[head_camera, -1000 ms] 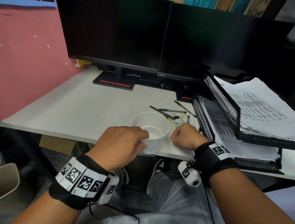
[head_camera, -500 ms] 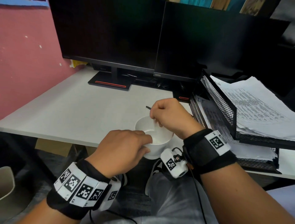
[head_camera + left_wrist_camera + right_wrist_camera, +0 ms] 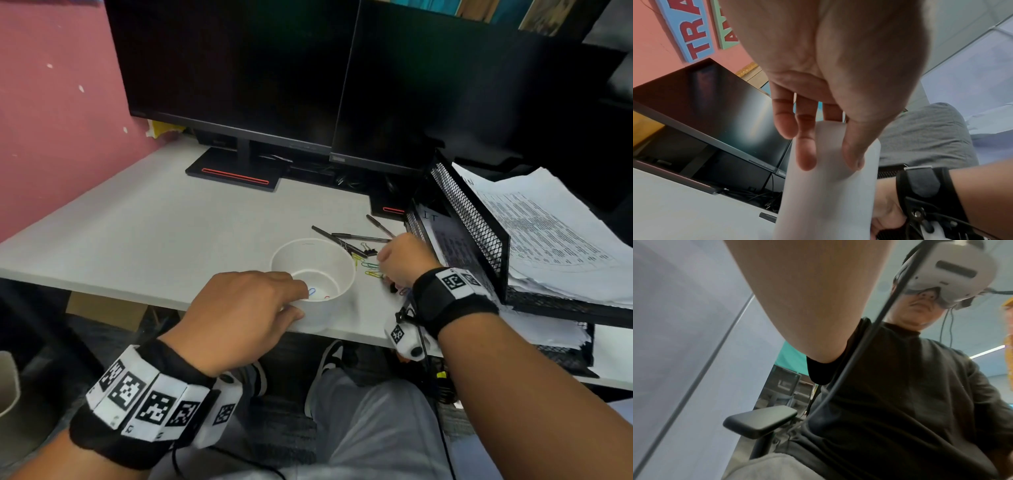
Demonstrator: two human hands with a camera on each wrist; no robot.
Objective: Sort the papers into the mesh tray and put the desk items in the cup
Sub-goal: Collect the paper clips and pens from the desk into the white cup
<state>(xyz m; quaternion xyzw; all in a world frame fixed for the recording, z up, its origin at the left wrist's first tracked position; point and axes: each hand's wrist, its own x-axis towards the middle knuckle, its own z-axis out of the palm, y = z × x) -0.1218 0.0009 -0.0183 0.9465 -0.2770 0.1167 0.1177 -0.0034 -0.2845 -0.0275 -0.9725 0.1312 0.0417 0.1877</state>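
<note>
Cup pinched between left hand fingers.

The left hand fills the top of the frame, palm toward the camera. Its fingers and thumb lie against the side of a white cup, which runs from the centre down to 6 o'clock. At 9 o'clock stands a dark monitor on a white desk. At 4 o'clock a strapped wrist crosses in, its hand just beside the cup.
</note>
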